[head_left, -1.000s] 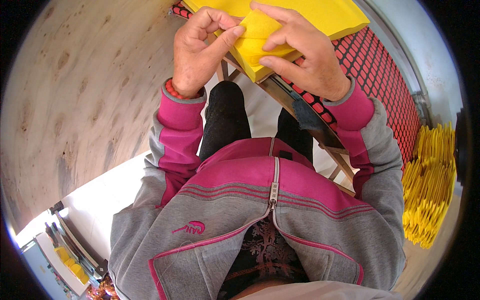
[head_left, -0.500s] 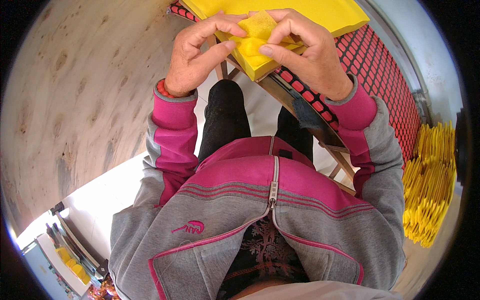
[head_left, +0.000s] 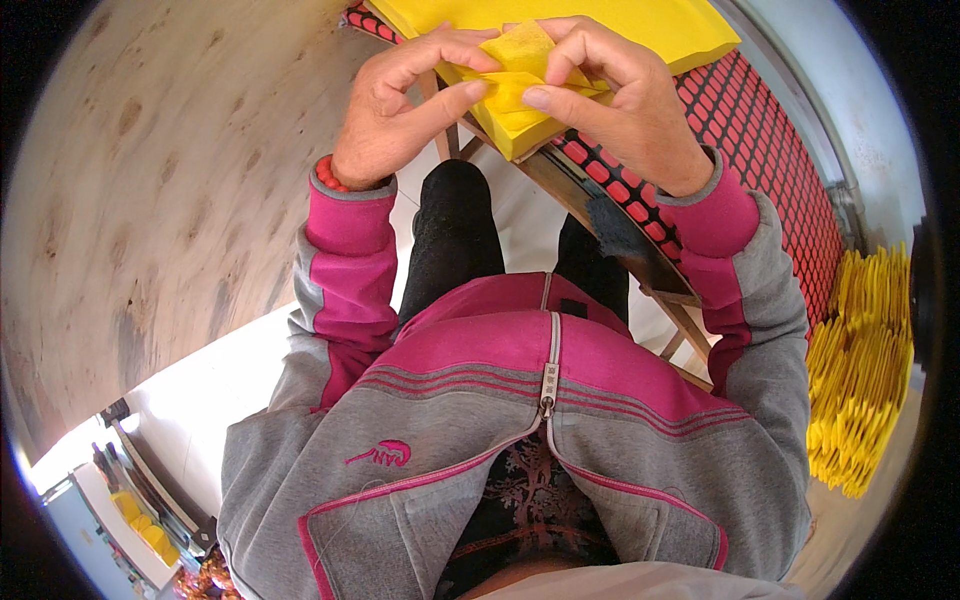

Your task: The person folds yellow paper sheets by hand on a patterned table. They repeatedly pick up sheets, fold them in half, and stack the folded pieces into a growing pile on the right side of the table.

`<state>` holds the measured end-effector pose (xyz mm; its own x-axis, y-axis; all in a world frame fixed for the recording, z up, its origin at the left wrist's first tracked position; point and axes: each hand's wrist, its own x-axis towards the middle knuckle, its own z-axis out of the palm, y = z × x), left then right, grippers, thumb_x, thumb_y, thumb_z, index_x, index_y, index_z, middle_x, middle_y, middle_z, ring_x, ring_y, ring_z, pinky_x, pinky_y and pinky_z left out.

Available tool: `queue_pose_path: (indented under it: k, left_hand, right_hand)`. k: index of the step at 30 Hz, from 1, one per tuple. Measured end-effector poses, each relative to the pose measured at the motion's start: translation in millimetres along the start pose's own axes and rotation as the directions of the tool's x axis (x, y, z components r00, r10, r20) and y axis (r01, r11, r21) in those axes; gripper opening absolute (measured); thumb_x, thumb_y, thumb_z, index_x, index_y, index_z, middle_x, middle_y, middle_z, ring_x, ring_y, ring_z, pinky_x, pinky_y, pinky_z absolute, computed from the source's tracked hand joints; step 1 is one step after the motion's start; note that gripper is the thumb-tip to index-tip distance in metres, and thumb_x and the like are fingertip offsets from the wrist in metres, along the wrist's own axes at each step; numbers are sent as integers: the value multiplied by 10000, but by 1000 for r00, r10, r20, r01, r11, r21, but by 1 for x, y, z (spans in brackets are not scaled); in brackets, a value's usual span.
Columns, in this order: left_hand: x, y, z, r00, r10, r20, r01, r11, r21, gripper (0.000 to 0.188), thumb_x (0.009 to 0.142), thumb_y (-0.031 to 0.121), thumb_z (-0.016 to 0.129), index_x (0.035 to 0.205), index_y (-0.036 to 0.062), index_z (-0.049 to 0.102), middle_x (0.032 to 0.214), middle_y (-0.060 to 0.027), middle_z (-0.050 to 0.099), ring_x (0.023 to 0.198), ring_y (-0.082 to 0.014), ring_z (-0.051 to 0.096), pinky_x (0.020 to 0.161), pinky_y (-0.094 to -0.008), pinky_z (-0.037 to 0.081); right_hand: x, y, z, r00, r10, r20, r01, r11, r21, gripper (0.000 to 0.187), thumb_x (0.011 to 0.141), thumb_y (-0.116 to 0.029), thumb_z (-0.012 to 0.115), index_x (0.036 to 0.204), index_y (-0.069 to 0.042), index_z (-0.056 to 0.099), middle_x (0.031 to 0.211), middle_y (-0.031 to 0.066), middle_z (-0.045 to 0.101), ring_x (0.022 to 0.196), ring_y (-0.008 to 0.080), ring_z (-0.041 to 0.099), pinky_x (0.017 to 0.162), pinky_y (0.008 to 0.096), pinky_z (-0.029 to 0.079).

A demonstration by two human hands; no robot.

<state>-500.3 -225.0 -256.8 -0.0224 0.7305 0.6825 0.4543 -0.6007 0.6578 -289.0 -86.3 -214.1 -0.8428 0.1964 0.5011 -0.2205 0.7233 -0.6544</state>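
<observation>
Over the front corner of a thick stack of thin yellow sheets [head_left: 640,32], both my hands work on one partly folded yellow sheet [head_left: 524,50]. My left hand [head_left: 405,105] grips its left side, with the thumb tip on the near folds and the fingers curled over behind. On the other side, my right hand [head_left: 615,95] has its thumb pressed on the sheet and the index finger bent down onto it. A pointed flap stands up between the hands. The far fingertips of both hands are partly hidden by the paper and knuckles.
The stack rests on a table covered with a red-and-black patterned cloth [head_left: 755,125]. Many folded yellow pieces [head_left: 860,370] stand piled at the right by the pale wall. A large wooden board [head_left: 150,200] fills the left. My knees are below the table edge.
My left thumb and index finger have shifted slightly right along the sheet. The folds between my hands look flatter and more creased; the stack stays put.
</observation>
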Motion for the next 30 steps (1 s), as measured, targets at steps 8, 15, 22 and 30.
queue_pose_path:
  k: [8, 15, 22, 30]
  left_hand:
    - [-2, 8, 6, 995, -99, -30, 97, 994, -52, 191, 892, -10, 737, 1079, 17, 709, 1191, -109, 699, 1137, -198, 629, 1002, -327, 460]
    - [-1, 9, 7, 995, -87, -39, 85, 995, -46, 165, 900, 11, 738, 1061, 22, 708, 1109, -85, 694, 1071, -163, 637, 960, -305, 478]
    - [0, 0, 11, 997, -21, -73, 16, 997, -82, 112, 907, 30, 744, 1013, 20, 709, 1034, -71, 700, 1016, -181, 662, 933, -304, 493]
    - [-15, -19, 9, 957, -237, -166, 214, 966, -144, 169, 918, -43, 726, 1081, 0, 717, 1173, -64, 700, 1160, -170, 616, 1058, -318, 444]
  right_hand:
    - [2, 1, 5, 997, 0, -77, 5, 997, 71, 199, 875, -123, 796, 870, -32, 619, 935, 112, 660, 1131, 267, 678, 893, 329, 505]
    - [0, 5, 4, 997, -17, -71, 21, 998, 61, 202, 865, -92, 797, 897, -14, 613, 979, 116, 670, 1107, 246, 676, 903, 323, 512]
    - [3, 6, 5, 996, -41, -82, 49, 994, 94, 196, 871, -110, 794, 913, -15, 627, 1035, 123, 694, 1030, 212, 692, 870, 294, 523]
    - [-18, -31, -18, 958, 130, -255, -89, 982, 167, 188, 903, -89, 766, 988, 2, 625, 1136, 117, 694, 1063, 182, 669, 925, 310, 531]
